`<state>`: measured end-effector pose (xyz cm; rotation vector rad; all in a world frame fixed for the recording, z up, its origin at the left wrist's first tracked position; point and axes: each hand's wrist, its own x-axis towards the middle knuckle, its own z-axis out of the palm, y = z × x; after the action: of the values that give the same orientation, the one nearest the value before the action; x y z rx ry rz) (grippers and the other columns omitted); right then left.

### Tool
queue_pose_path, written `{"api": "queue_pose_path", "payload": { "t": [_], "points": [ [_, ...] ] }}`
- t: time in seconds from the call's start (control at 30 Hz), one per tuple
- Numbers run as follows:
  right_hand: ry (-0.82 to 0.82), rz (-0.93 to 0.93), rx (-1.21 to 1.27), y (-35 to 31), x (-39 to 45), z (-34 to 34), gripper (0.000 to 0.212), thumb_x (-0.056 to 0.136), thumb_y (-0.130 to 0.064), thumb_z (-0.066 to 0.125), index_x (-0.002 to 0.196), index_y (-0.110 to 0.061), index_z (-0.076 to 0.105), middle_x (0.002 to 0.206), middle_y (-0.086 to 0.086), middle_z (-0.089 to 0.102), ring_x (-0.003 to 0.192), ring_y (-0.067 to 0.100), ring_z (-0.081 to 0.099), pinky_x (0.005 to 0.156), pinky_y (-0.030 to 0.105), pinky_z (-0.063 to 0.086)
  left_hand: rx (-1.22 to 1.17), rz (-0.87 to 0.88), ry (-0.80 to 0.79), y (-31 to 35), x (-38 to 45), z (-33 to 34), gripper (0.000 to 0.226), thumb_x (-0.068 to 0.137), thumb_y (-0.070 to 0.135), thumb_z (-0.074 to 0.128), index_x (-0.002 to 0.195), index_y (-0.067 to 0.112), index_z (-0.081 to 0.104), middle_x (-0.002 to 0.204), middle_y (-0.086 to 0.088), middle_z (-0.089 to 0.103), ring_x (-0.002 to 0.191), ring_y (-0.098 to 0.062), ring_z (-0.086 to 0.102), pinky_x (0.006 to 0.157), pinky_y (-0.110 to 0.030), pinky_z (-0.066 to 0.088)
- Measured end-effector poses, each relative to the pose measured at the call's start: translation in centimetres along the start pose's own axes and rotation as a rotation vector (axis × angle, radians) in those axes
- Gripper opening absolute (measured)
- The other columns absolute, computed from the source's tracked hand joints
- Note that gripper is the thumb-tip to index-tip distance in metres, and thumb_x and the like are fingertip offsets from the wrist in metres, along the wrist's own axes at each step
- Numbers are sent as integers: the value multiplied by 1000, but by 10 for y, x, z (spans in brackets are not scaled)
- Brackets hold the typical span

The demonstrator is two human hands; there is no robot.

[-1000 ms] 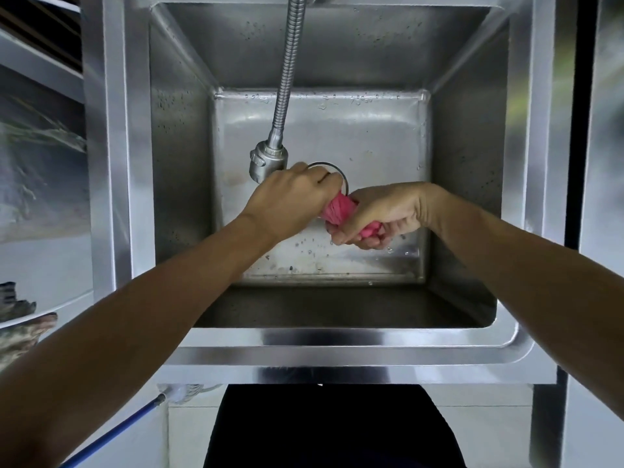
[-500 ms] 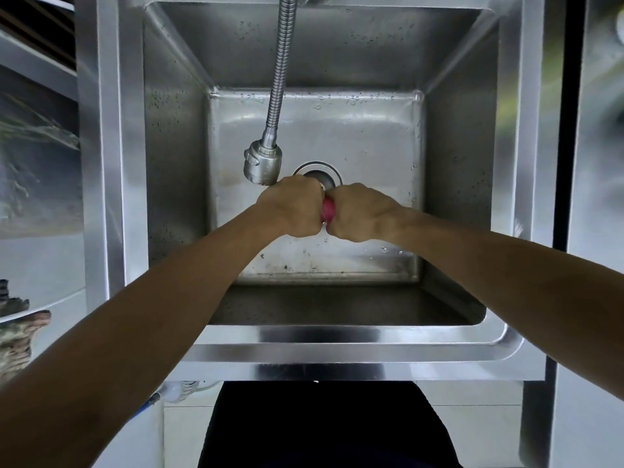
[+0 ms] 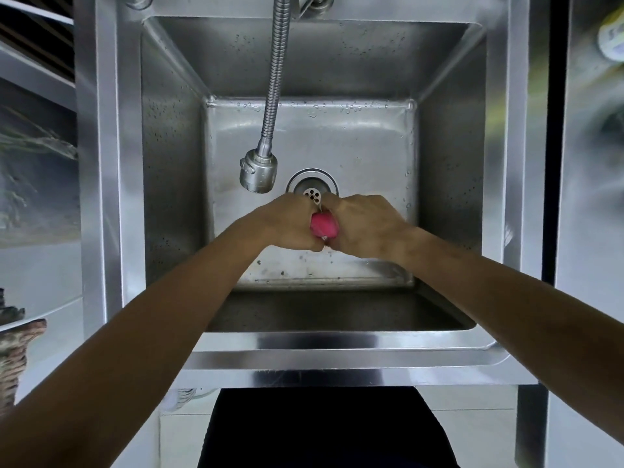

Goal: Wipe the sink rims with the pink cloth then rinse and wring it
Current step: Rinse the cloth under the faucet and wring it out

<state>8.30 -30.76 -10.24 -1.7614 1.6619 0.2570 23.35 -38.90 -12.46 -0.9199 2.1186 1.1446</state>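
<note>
The pink cloth (image 3: 323, 225) is bunched into a tight roll over the middle of the steel sink (image 3: 337, 342). My left hand (image 3: 287, 222) grips its left end and my right hand (image 3: 363, 224) grips its right end, fists side by side with only a short pink section showing between them. Both hands sit just in front of the drain (image 3: 312, 187). The flexible faucet hose ends in a spray head (image 3: 258, 170) hanging just left of the drain, above and behind my left hand. I see no water stream from it.
The sink's broad steel rims run along the left (image 3: 101, 163), right (image 3: 516, 163) and front. Water drops speckle the basin walls. A steel surface with a blurred yellowish object (image 3: 611, 38) lies to the right. A woven basket (image 3: 13, 359) stands at lower left.
My right hand rolled from palm-up to knuckles-up and closed against my left fist, twisting the cloth so that much less pink shows. Both hands hold over the basin's middle.
</note>
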Motion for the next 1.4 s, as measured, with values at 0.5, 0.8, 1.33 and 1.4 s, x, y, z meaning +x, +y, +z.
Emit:
{"api": "queue_pose_path", "payload": {
  "t": [0.5, 0.8, 1.33, 1.4],
  "points": [
    [-891, 123, 1348, 57, 18, -8, 95, 62, -58, 92, 140, -15, 58, 133, 11, 68, 119, 31, 67, 93, 44, 58, 312, 438, 533, -9, -15, 14, 23, 77, 13, 79, 98, 9, 69, 100, -8, 71, 79, -33, 71, 57, -35, 55],
    [-1118, -10, 1368, 28, 12, 13, 70, 68, -30, 95, 122, -5, 57, 113, 14, 73, 78, 19, 74, 56, 23, 60, 566, 534, 582, -14, -21, 11, 40, 59, -13, 79, 92, 4, 65, 83, -14, 67, 67, -35, 66, 43, -35, 48],
    [-337, 197, 305, -9, 14, 21, 13, 77, -11, 65, 75, -9, 52, 68, 6, 54, 56, 22, 52, 48, 27, 36, 419, -54, 181, 9, -10, 16, 5, 83, 23, 65, 86, 20, 68, 70, 1, 52, 70, -24, 55, 64, -33, 44],
    [-279, 211, 267, -10, 15, 23, 6, 80, -9, 63, 82, -9, 57, 75, 3, 59, 66, 22, 57, 52, 28, 38, 339, -105, 124, 9, -6, 15, 2, 79, 21, 67, 81, 20, 65, 69, 3, 52, 68, -21, 57, 64, -32, 46]
  ]
}}
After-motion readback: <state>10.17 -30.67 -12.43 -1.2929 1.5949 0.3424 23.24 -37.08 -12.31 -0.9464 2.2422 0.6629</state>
